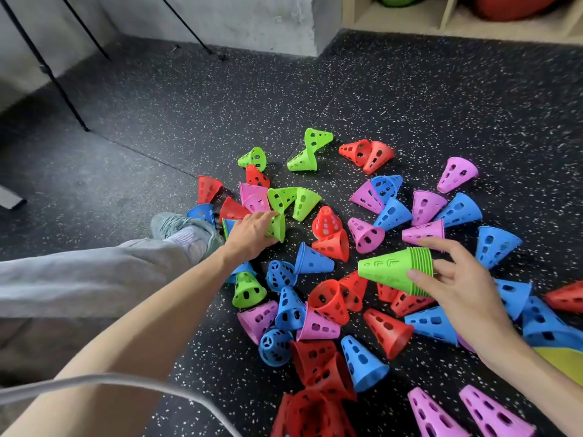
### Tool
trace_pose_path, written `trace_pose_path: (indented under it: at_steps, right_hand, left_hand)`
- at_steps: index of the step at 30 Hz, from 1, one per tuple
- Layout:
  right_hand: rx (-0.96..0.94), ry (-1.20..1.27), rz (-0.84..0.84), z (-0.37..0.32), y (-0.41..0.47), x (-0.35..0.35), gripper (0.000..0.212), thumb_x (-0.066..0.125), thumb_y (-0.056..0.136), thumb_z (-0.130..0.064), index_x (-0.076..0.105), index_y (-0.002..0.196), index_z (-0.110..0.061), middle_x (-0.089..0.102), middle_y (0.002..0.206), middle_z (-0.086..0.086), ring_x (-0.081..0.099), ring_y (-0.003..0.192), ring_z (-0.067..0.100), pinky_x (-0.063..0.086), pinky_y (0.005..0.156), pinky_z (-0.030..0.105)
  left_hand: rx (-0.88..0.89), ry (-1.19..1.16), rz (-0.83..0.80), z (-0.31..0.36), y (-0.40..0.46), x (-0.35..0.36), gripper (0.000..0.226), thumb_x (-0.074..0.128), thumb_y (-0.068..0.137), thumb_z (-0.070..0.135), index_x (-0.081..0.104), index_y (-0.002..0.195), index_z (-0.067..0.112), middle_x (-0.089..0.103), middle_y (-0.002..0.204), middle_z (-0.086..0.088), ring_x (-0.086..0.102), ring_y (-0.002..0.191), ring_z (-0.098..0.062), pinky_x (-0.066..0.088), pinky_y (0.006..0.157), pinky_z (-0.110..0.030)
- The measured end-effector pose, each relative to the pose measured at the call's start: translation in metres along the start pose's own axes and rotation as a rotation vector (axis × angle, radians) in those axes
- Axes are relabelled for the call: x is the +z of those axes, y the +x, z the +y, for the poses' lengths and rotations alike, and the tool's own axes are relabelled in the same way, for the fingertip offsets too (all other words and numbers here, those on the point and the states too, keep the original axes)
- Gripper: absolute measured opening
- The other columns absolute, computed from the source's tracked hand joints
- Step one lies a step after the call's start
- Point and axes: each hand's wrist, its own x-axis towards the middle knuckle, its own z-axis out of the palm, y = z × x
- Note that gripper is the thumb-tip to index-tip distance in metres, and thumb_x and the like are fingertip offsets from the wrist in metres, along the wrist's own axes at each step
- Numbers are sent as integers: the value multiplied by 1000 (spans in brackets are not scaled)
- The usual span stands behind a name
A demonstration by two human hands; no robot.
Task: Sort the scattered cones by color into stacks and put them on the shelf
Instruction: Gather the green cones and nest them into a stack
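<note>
Your left hand [252, 234] has its fingers curled round the rim end of a loose green cone [277, 228] lying on its side on the floor, thumb side hidden behind the cone, so you cannot tell how firm the pinch is. Your right hand [457, 279] holds the green stack [394, 272] by its wide rim end, thumb under and fingers spread over the nested rims, with the narrow tip pointing left toward the other hand.

The step in hand looks like adding this cone to the stack. Lift it clear before turning it, since two more green cones [295, 200] lie just beside your fingertips and a pink cone [255, 198] touches that cluster. The stack's open end sits inside your right palm, so the new cone's mouth should go over the narrow tip; keep the stack steady and level, and push the cone on until its rim meets the others.

Outward from the hands, green cones remain: one [247, 291] under your left forearm, one [254, 158] up the pile, and a pair [310, 149] at the far edge. Red, blue and pink cones lie mixed all round. The shelf [441, 25] stands well apart at the top right, so finish the green colour before rising.
</note>
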Motion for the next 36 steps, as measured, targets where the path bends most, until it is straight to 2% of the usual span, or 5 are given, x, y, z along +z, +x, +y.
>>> trace_pose_path:
  at_steps: [8, 13, 23, 26, 36]
  right_hand:
    - [-8, -12, 1, -4, 1, 4, 46, 74, 91, -11, 59, 128, -34, 78, 103, -6, 75, 90, 7, 57, 84, 31]
    - [-34, -14, 5, -9, 0, 6, 46, 73, 92, -9, 58, 129, -31, 77, 103, -7, 74, 88, 1, 56, 71, 15]
    - [-158, 42, 169, -35, 7, -7, 40, 72, 94, -12, 57, 128, -28, 77, 98, -12, 73, 86, 0, 52, 71, 9]
    - [-181, 48, 157, -41, 8, -14, 43, 72, 93, -13, 56, 129, -29, 78, 95, -12, 74, 86, 2, 51, 74, 9]
    - [-171, 70, 47, -37, 4, -16, 43, 71, 94, -12, 55, 126, -36, 79, 93, -6, 75, 89, 13, 58, 90, 37]
  left_hand:
    - [-6, -161, 125, 10, -8, -7, 64, 79, 87, 29, 44, 139, 17, 57, 130, -14, 62, 110, -30, 54, 94, -51]
    - [19, -344, 206, 31, -18, -17, 61, 75, 91, 30, 42, 140, 12, 51, 137, -15, 59, 116, -27, 54, 94, -50]
    - [425, -348, 415, 110, -59, -45, 58, 55, 102, 42, 41, 146, 8, 49, 133, -6, 56, 92, -11, 50, 83, -28]
    - [530, -367, 410, 136, -68, -43, 56, 57, 102, 36, 43, 146, 4, 50, 132, -8, 56, 103, -15, 43, 91, -20]
    - [640, -459, 410, 183, -72, -38, 53, 66, 99, 35, 53, 142, 8, 58, 128, -4, 55, 118, -18, 45, 101, -27]
